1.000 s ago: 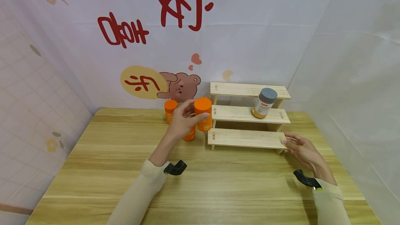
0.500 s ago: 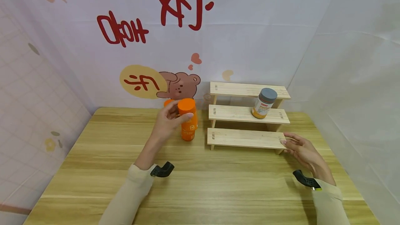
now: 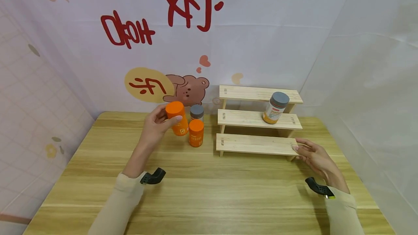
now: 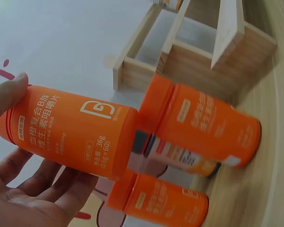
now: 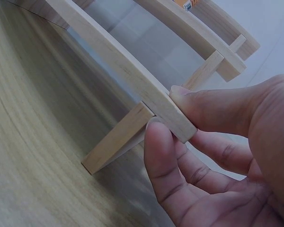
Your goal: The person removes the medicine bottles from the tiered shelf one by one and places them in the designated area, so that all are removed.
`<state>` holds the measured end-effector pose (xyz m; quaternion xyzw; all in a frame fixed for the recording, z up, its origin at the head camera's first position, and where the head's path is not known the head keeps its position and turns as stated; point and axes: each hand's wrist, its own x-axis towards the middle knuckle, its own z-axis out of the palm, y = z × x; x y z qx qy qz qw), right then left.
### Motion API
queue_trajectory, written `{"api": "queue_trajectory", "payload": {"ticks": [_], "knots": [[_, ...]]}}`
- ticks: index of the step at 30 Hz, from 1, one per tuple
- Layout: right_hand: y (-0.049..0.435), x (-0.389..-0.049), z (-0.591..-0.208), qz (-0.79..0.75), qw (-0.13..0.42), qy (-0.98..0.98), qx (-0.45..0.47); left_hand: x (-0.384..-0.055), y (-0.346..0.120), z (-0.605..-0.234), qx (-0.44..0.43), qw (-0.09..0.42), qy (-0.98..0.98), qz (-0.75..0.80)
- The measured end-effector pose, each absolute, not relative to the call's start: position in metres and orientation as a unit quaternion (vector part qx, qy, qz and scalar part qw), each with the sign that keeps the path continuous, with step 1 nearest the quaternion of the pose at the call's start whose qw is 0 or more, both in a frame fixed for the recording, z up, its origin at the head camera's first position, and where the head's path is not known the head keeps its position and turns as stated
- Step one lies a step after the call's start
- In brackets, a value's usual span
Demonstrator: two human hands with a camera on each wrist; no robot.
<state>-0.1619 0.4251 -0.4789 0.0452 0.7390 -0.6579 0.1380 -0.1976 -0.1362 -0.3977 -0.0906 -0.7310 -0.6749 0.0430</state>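
Note:
My left hand point(image 3: 151, 128) grips an orange vitamin bottle point(image 3: 177, 123) by its upper part, thumb on one side and fingers on the other. In the left wrist view the held bottle point(image 4: 68, 132) is raised and tilted, its printed label showing. Just right of it, an orange bottle point(image 3: 196, 136) stands on the table in front of a grey-lidded bottle point(image 3: 197, 111). Another orange bottle point(image 4: 163, 201) shows in the left wrist view, hidden in the head view. My right hand point(image 3: 315, 157) pinches the right end of the lowest board of a three-step wooden shelf point(image 3: 256, 143).
A grey-lidded bottle point(image 3: 275, 108) stands on the shelf's middle step, towards the right. The shelf stands near the back edge of the wooden table point(image 3: 209, 191). Printed fabric walls point(image 3: 261, 39) close off the back and both sides.
My left hand has carried the orange bottle left, away from the shelf, past the standing bottles. The grey-lidded bottle behind them has come into sight. My right hand has stayed at the shelf end.

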Motion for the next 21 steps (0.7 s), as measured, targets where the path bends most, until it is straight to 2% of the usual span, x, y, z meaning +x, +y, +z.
{"api": "queue_trajectory", "payload": {"ticks": [9,21], "knots": [[0.427,-0.162,-0.480,-0.667,0.139,0.731,0.051,-0.201,-0.149,-0.409,-0.067,0.039,-0.750,-0.656],[0.428,-0.162,-0.481,-0.673,0.136,0.726,0.046,-0.206,-0.160,-0.429,-0.027,-0.012,-0.779,-0.626]]}}
